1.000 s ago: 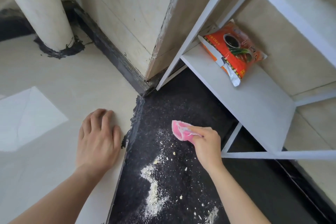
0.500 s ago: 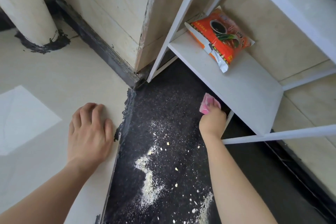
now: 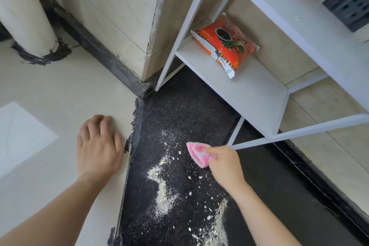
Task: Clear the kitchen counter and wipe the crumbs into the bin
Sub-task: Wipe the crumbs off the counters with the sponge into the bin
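Beige tiled walls (image 3: 111,16) meet at a corner edged with dark sealant (image 3: 95,46). A white pipe (image 3: 26,16) stands at left, a white shelf rack (image 3: 249,90) at right. A patch of light (image 3: 20,136) lies far left.

Domestic kitchen corner, by the look of it: dark speckled stone counter (image 3: 189,102) dusted with pale crumbs (image 3: 162,191), a pink cloth (image 3: 196,153) just beside them, beige wall tiles (image 3: 111,18) behind. To the right, a white shelf rack (image 3: 245,90) stands on the counter and holds an orange food packet (image 3: 225,46). Far left, a white pipe (image 3: 24,12), sealed with dark caulk at its foot.
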